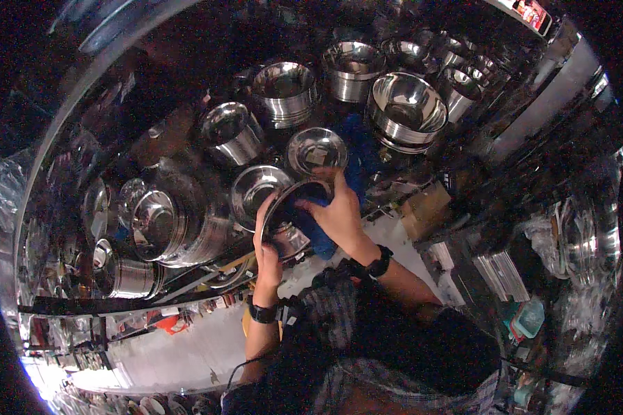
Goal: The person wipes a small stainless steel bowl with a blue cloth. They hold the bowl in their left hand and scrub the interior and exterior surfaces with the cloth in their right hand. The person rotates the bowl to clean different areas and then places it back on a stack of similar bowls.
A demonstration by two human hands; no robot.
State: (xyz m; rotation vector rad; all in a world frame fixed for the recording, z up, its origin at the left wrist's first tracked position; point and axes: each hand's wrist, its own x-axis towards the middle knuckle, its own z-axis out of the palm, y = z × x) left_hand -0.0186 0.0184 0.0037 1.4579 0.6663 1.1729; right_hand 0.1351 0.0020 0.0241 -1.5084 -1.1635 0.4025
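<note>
A round steel dish (286, 203) is tilted up between my two hands. My left hand (266, 254) supports its left edge, fingers along the outside. On the right side, my right hand (336, 210) grips the rim, with the thumb over the dark inner face. Blue cloth or its reflection shows below and through the dish; I cannot tell which. Just beyond the hands lie a shallow steel bowl (259, 194) and a smaller steel bowl (316, 150) with a pale label inside.
Stacked steel bowls (407, 109) and steel pots (285, 93) stand in an arc ahead. More steel vessels (158, 225) are at the left. A cardboard box (425, 207) sits at the right, near flat stacked items (501, 272). A lit phone screen (532, 15) is at the top right.
</note>
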